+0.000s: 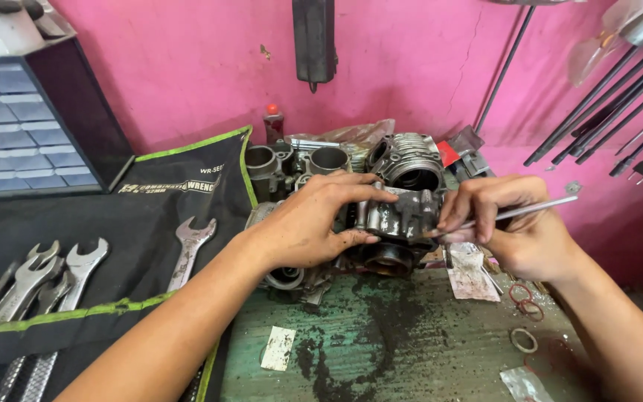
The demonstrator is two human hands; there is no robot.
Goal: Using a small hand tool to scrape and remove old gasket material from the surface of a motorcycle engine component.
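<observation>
A greasy grey engine cylinder head (396, 227) sits on the green workbench (411, 342) in front of me. My left hand (310, 219) grips its left side and top, fingers stretched over it. My right hand (511, 223) pinches a thin metal pick (519, 212) like a pen, its tip touching the right side of the cylinder head. Behind it stand a finned cylinder (411, 160) and other engine parts (292, 164).
A black tool roll (113, 246) with several combination wrenches (68, 279) lies at left, below a drawer cabinet (24, 123). Rubber rings (524, 298), paper scraps (278, 348) and a small bag (470, 272) lie on the bench. Rods lean on the pink wall at right.
</observation>
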